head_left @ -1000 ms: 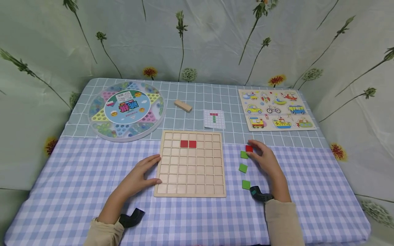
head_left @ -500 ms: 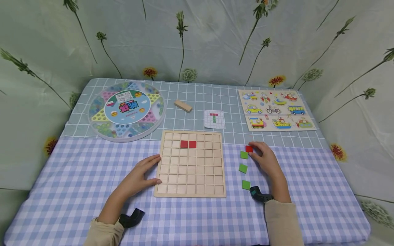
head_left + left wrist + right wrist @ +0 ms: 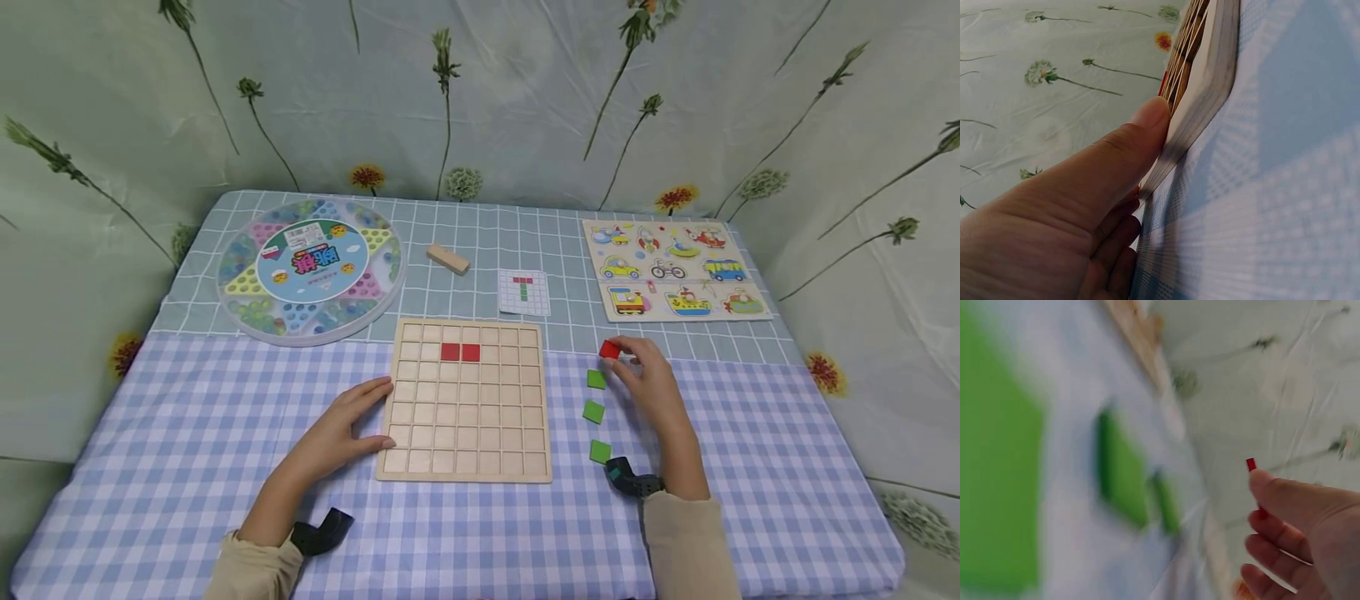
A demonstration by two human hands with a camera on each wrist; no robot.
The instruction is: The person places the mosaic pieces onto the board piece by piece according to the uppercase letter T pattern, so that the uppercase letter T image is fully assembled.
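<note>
My right hand [image 3: 647,377] pinches a red square tile [image 3: 610,349] between thumb and fingertips, beyond a row of green tiles [image 3: 593,412]. In the right wrist view the red tile [image 3: 1251,464] shows edge-on above the thumb, raised off the cloth. My left hand [image 3: 347,422] rests at the left edge of the wooden grid board [image 3: 457,417], fingers straight. Seen from the left wrist, the thumb [image 3: 1151,114] lies on the board's rim. Two red tiles [image 3: 461,352] sit side by side in the board's second row.
Behind the board lie a small pattern card [image 3: 523,292] with a T shape and a wooden block [image 3: 447,258]. A round marble game [image 3: 311,271] stands at back left. At back right is a picture puzzle board [image 3: 675,271].
My right hand has lifted the red tile from beside the top green tile and moved it slightly away from me. The left hand has stayed at the board's edge.
</note>
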